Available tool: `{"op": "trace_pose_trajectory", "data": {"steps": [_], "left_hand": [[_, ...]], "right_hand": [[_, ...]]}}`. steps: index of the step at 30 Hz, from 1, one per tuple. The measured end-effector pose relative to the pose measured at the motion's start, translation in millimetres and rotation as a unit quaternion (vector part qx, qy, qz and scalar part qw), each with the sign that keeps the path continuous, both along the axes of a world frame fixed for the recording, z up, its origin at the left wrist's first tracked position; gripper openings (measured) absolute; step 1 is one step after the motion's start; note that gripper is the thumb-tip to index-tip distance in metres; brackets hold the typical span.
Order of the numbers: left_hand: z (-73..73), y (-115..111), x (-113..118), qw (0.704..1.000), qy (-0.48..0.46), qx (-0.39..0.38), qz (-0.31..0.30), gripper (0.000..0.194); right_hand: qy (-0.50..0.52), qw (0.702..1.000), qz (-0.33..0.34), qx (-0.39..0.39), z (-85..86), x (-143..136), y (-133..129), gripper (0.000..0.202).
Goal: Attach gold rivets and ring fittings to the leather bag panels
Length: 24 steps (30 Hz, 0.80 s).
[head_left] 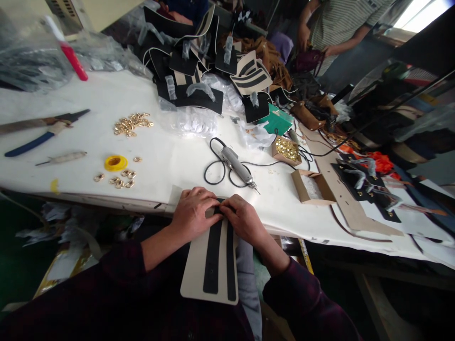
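Observation:
A beige panel (194, 270) with two black strips lies across my lap, its far end at the table's front edge. Both hands are closed on that far end, thumbs close together. My left hand (194, 213) grips it from the left, and my right hand (243, 220) pinches it from the right. Exactly what lies between the fingertips is too small to tell. Just beyond the hands, a grey electric hand tool (236, 166) with a thin tip and a looped black cable rests on the white table (170, 161).
Gold metal rings (131, 124), a yellow tape roll (115, 163), pliers (46, 130) and a pointed tool (66, 157) lie left. Boxes, one with gold pieces (287, 149), the other (313, 187) with clear plastic, stand right. Black panels (199, 97) pile behind. A person (341, 33) stands back right.

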<state>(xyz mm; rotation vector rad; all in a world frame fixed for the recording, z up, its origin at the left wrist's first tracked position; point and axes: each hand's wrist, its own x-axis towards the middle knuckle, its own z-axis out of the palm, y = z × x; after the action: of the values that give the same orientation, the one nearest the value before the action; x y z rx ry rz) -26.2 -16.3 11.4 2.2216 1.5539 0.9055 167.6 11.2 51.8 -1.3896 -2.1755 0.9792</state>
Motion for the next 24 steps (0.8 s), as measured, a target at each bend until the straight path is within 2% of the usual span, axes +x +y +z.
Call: {"op": "trace_pose_trajectory", "data": {"steps": [14,19,24], "left_hand": [[0.4,0,0,1.0,-0.004,-0.006,0.0,0.023],[-0.1,0,0,1.0,-0.01,-0.006,0.0,0.023],[-0.9,0,-1,1.0,-0.004,-0.003,-0.004,0.023]], "right_hand": [[-0.016,0.996,-0.086,-0.013,-2.4,-9,-3,0.009],[0.017,0.987,-0.132,-0.086,-3.5,-8,0,0.004],[0.012,0.985,-0.114,-0.127,-3.7,-5,13,0.008]]}}
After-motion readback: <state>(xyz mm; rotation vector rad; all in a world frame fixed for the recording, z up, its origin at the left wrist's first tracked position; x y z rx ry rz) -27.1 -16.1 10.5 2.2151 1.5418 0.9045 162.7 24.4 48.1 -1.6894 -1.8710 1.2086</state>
